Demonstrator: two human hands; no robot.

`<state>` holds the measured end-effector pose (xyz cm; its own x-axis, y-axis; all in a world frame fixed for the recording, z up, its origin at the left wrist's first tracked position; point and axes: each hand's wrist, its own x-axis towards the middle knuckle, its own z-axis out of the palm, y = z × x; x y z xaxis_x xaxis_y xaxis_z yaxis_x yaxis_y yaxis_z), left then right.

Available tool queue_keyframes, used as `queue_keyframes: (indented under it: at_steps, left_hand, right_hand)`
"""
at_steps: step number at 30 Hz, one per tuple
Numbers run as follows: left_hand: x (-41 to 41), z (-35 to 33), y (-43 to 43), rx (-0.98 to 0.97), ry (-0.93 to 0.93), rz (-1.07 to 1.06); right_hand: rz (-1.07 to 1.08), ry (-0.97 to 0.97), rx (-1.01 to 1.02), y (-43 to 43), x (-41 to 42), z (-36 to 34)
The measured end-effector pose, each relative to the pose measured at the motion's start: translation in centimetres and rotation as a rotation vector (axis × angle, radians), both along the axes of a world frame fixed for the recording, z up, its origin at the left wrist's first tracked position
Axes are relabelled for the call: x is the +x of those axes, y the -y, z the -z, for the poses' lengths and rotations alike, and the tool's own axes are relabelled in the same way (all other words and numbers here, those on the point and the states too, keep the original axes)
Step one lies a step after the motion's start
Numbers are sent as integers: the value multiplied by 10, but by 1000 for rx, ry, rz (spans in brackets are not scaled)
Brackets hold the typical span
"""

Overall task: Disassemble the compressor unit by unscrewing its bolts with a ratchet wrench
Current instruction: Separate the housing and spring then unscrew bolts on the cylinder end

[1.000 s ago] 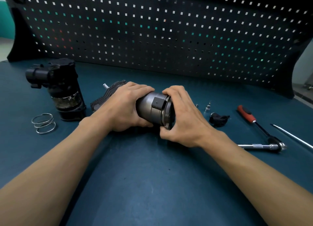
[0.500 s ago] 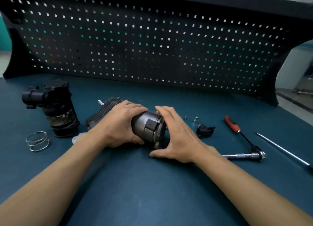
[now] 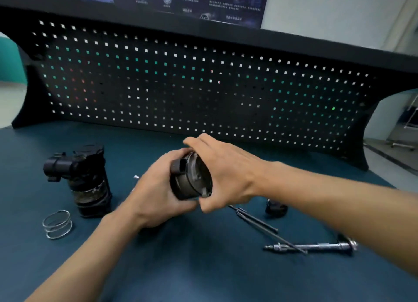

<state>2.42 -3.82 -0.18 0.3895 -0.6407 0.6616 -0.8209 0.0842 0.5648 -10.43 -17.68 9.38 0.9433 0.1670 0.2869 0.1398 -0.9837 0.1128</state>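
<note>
Head view: the compressor [image 3: 188,181], a grey metal cylinder with a black block on its side, sits between both hands at centre frame, above the blue bench [image 3: 203,274]. The left grip [image 3: 156,195] wraps its left end from the near side, with fingers curled round the body. The right grip [image 3: 228,172] clasps the right end face, fingers arched over the top rim and thumb at the lower edge. Whether the cylinder touches the bench cannot be told.

The wrench [image 3: 316,247] lies flat on the bench at near right, under the right forearm and well apart from both grips. Two thin rods [image 3: 255,222] lie between it and the right grip, and one crosses the wrench shaft. A small black part [image 3: 276,207] sits just beyond them.

At left stands a black housing [image 3: 88,184], upright, with a wire spring [image 3: 57,224] just beside it on the near side. A pegboard [image 3: 203,86] backs the bench.
</note>
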Motion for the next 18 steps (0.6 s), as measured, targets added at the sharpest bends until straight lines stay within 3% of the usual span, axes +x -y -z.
queue_keyframes:
  at_steps: [5,13,18]
  left_hand:
    - [-7,-3,5,-85,33,-194]
    - [12,-5,-3,-153,-64,-83]
    - [15,-4,-5,-156,-49,-76]
  right_hand:
    - [61,-75,-45,-17,8,-18]
    - [50,-67,-427,-36,22,-34]
    - [46,-86,-490,-41,27,-39]
